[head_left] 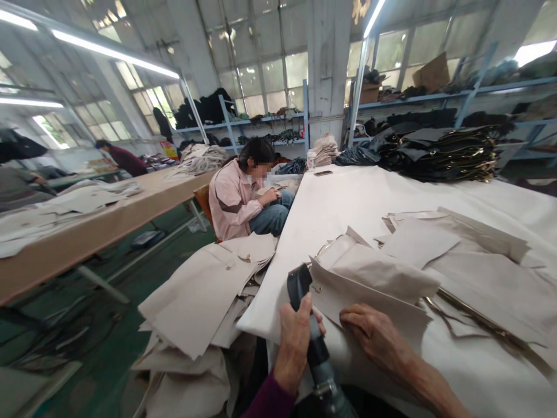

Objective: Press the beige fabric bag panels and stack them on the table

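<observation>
My left hand (296,334) is wrapped round a black hand tool (299,283) with a curved, wide head. A thick grey hose with a metal clamp (325,389) runs down from its lower end. My right hand (374,334) has its bent fingers on the near edge of a beige fabric piece (369,290), apparently gripping it; the thumb is hidden. A small metal fitting (317,288) shows on this piece, close to the tool's head. The fabric lies on a white-covered table (348,197).
More beige pieces with brass-coloured zips (483,261) lie to the right. A beige stack (204,290) hangs at the table's left side. A person in pink (235,197) sits beyond it. A phone (323,173) and a black pile (444,151) are at the table's far end.
</observation>
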